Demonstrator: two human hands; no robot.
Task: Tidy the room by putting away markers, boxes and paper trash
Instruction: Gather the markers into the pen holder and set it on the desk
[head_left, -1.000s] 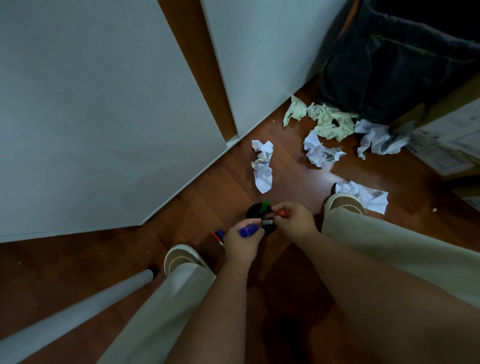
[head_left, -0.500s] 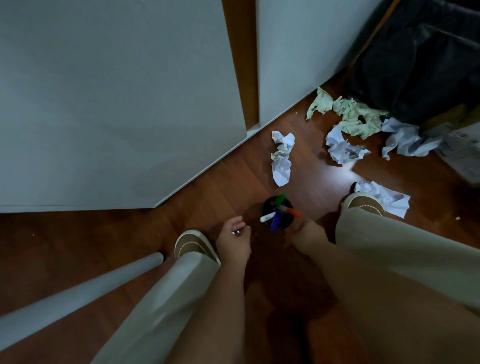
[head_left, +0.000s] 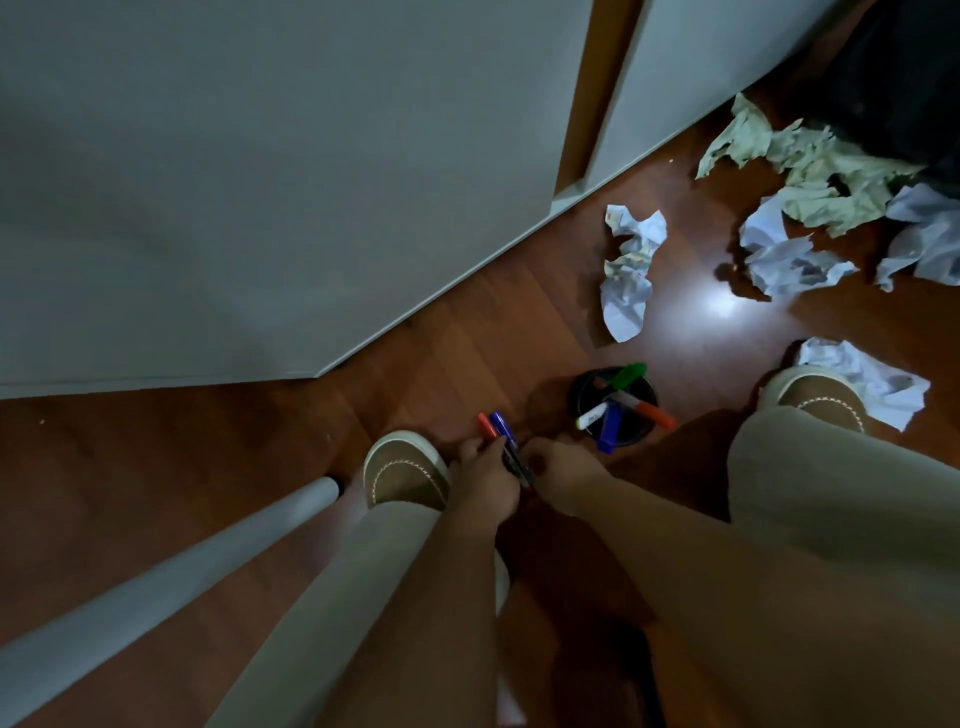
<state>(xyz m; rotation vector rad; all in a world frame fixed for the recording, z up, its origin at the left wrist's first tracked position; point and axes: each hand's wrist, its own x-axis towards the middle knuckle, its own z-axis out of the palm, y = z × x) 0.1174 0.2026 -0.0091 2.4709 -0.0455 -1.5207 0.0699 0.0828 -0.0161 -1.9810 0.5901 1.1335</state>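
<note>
A black round marker cup (head_left: 641, 439) stands on the wooden floor between my feet, holding a green marker (head_left: 626, 375), an orange-capped marker (head_left: 652, 412), a white one and a blue marker (head_left: 609, 427). Left of the cup, a blue-capped marker (head_left: 503, 426) and a red-capped marker (head_left: 487, 425) stick out from between my hands. My left hand (head_left: 480, 480) and my right hand (head_left: 556, 475) are both closed around these two markers, low over the floor. Crumpled white paper (head_left: 627, 270) lies beyond the cup.
More crumpled white paper (head_left: 792, 257) and greenish paper (head_left: 826, 176) lie at the right, near a dark bag (head_left: 893, 78). Another paper ball (head_left: 872, 379) sits by my right shoe (head_left: 815, 395). White cabinet panels (head_left: 260, 182) stand on the left; a grey table leg (head_left: 171, 587) slants in front.
The blue and orange markers I held a second ago now sit in the cup. Both hands have moved left of the cup and closed on the blue and red markers on the floor.
</note>
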